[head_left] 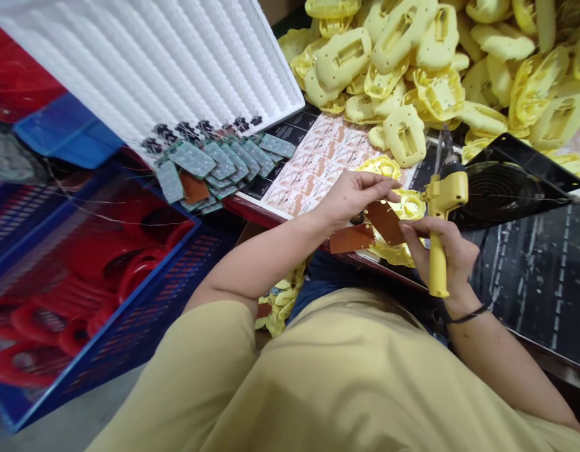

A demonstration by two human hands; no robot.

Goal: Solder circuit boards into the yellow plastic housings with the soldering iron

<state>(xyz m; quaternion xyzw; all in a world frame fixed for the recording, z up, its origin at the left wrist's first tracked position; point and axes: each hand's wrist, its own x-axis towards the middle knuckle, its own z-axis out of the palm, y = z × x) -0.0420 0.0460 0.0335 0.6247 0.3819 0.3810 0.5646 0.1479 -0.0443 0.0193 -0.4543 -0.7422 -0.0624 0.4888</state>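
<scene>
Far left: blue crate (144, 326) with red plastic parts (130, 276) inside, sitting lower than the bench. Above it a white ribbed tray (177, 56), tilted, with green keypad boards (214, 162) fanned along its lower edge. Next to them a printed label sheet (313, 166) lies flat.

Left hand (351, 198): fingers pinched on the upper edge of the brown circuit boards (365, 231), which are held over the bench edge in front of the torso, between both hands. A yellow shell (410, 204) is just behind them. Right hand (447, 254): fist closed round the handle of the yellow pistol-grip tool (445, 191), probably a soldering iron, while its fingertips touch the boards' right edge. The tip is too blurred to place.

Risks, as a guess: the grip on the boards is only a pinch, so they could slip or twist. The tool head is close to the left fingers and the plastic shell, so there's a chance of a burn or a melt mark.

Surface: dark mat bench (544, 263), crowded. A black fan (501, 182) sits right of the tool, and a pile of yellow housings (412, 50) fills the top right. Looks like a factory workstation, floor barely visible
</scene>
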